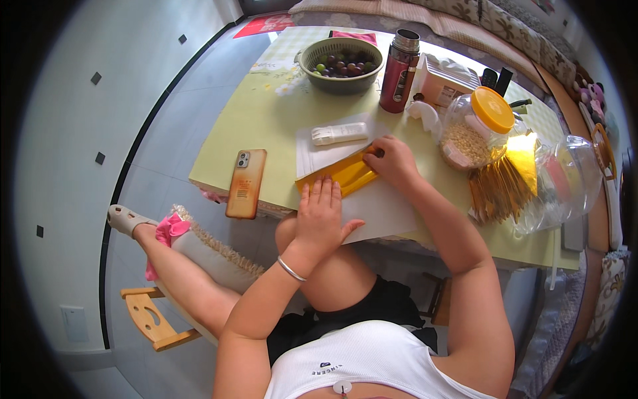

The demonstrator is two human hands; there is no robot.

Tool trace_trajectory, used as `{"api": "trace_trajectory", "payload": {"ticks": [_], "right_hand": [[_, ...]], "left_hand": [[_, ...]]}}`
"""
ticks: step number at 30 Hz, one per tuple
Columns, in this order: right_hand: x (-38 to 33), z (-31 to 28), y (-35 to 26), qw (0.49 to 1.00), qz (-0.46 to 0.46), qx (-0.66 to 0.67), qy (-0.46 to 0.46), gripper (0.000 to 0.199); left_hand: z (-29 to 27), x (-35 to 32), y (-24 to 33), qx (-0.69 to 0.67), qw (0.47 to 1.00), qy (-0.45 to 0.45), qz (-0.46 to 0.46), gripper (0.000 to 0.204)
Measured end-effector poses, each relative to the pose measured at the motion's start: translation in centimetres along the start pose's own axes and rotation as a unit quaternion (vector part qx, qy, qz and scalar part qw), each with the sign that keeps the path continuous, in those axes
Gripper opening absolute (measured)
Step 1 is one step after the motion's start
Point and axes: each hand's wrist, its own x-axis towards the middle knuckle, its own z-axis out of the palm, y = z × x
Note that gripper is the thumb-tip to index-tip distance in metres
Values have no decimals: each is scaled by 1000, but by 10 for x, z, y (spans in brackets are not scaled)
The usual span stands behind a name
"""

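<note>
Head view: from here, looks like a folding step. Gold sheet point(352, 174) lies on white paper point(380, 211) near the table's point(249, 126) near edge, long axis slanting near-left to far-right. Left hand point(319, 223) nearly flat, fingers extended on its left half, gripping nothing; right hand point(395, 161) curled, seemingly pinching its right end. Next probably calls for creasing lengthwise.

Two hands, one left hand point(320, 223) and one right hand point(397, 163), rest on one strip of yellow paper point(355, 174) at one desk point(229, 139). Just beyond the hands: one bottle point(339, 133). Left of them: one phone point(247, 186). Farther beyond: one flask point(397, 83), one tissue box point(446, 85), one bowl point(344, 85). Right of them: one yellow-lidded jar point(468, 136), one larger clear container point(575, 176), one bunch of gold sheets point(502, 181), probably dozens, too tightly packed to count.
</note>
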Motion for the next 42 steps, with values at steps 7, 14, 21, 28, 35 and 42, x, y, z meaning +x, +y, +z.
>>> {"api": "trace_trajectory", "payload": {"ticks": [7, 14, 21, 28, 35, 42], "right_hand": [[0, 0, 1, 1000, -2, -11, 1, 21], [-2, -2, 4, 1000, -4, 15, 19, 25], [-41, -10, -41, 941, -316, -102, 67, 23], [-66, 2, -26, 922, -272, -179, -210, 87], [-67, -31, 17, 943, -148, -230, -188, 93], [-115, -35, -19, 927, -181, -314, -94, 64]], "left_hand": [[-2, 2, -1, -35, 999, -3, 5, 91], [0, 2, -1, -21, 1000, -14, 18, 81], [2, 1, 1, -29, 999, -37, 12, 81], [8, -10, -5, -12, 995, -99, -11, 99], [-21, -19, -21, -1, 980, -198, -33, 106], [-21, 13, -66, 26, 976, -212, -38, 92]]}}
